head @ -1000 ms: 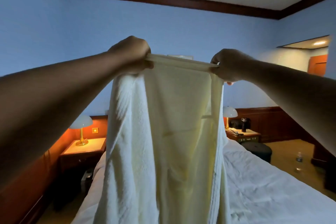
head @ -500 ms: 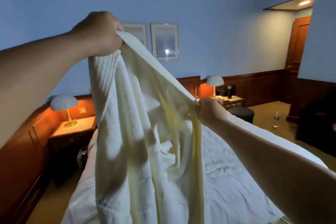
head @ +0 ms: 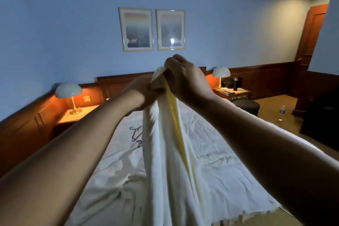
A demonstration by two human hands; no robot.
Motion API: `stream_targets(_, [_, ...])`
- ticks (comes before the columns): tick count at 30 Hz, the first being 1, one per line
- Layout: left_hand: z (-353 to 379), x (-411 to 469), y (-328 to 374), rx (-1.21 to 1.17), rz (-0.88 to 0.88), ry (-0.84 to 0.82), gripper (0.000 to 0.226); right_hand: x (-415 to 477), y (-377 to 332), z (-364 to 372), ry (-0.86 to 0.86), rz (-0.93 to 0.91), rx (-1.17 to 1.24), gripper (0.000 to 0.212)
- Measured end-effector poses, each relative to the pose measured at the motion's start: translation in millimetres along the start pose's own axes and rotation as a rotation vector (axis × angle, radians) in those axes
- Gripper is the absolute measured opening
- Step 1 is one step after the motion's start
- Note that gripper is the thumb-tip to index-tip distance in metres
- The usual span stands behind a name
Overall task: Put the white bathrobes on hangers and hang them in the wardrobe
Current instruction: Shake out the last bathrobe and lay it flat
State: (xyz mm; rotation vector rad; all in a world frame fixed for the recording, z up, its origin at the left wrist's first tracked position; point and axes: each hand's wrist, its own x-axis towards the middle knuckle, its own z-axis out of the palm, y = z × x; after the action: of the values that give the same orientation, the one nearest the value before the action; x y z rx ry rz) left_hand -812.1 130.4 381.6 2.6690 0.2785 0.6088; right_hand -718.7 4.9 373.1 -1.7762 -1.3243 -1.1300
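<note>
A white bathrobe [head: 165,161] hangs in a narrow bunched column over the bed. My left hand [head: 141,93] and my right hand [head: 185,79] grip its top edge side by side, almost touching, at chest height above the bed. A dark wire hanger [head: 135,133] lies flat on the white bed sheet just left of the hanging robe; its right part is hidden behind the cloth. More white cloth lies crumpled on the sheet at the lower left [head: 117,185]. No wardrobe shows.
The bed [head: 229,152] fills the middle. Nightstands with lit lamps stand at left [head: 68,91] and right [head: 221,72]. A dark round stool [head: 245,106] and a water bottle [head: 282,111] sit on the floor at right. A wooden door [head: 311,31] stands beyond.
My hands have come together, folding the spread robe into a narrow bunch. The left hand dropped and the view tilted down, showing the bed and the hanger.
</note>
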Motion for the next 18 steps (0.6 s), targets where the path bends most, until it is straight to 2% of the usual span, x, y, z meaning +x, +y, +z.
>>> stream_targets(3, [14.2,-2.2,-12.3,-0.250,0.047,0.152,0.018,-29.2,-1.0,4.9,0.095,0.171,0.135,0.021])
stream_targets(6, [34.8,-21.0,-4.3,-0.314,0.043,0.216,0.023,-81.8,-13.5,9.4,0.154,0.366,0.260,0.010])
stream_targets(7, [36.9,-26.5,3.5,-0.316,0.023,0.261,0.023,-97.0,-17.2,10.0,0.126,0.430,0.251,0.013])
stream_targets(9, [44.0,-38.1,14.5,-0.341,0.030,0.322,0.024,-137.2,-19.7,16.2,-0.053,0.601,0.192,0.019])
stream_targets(11, [50.3,-50.3,23.5,-0.391,0.085,0.309,0.019,-179.2,-17.3,25.2,-0.252,0.774,0.149,0.012])
stream_targets(13, [50.5,-63.4,24.0,-0.435,0.125,0.317,0.011,-215.5,-15.5,34.5,-0.379,0.943,0.191,0.020])
stream_targets(15, [47.5,-73.0,14.4,-0.481,0.080,0.359,0.013,-246.9,-11.1,38.0,-0.392,1.078,0.207,0.031])
stream_targets(18, [46.4,-86.6,-13.3,-0.541,-0.092,0.451,0.021,-270.9,2.4,28.8,-0.265,1.179,0.174,0.044])
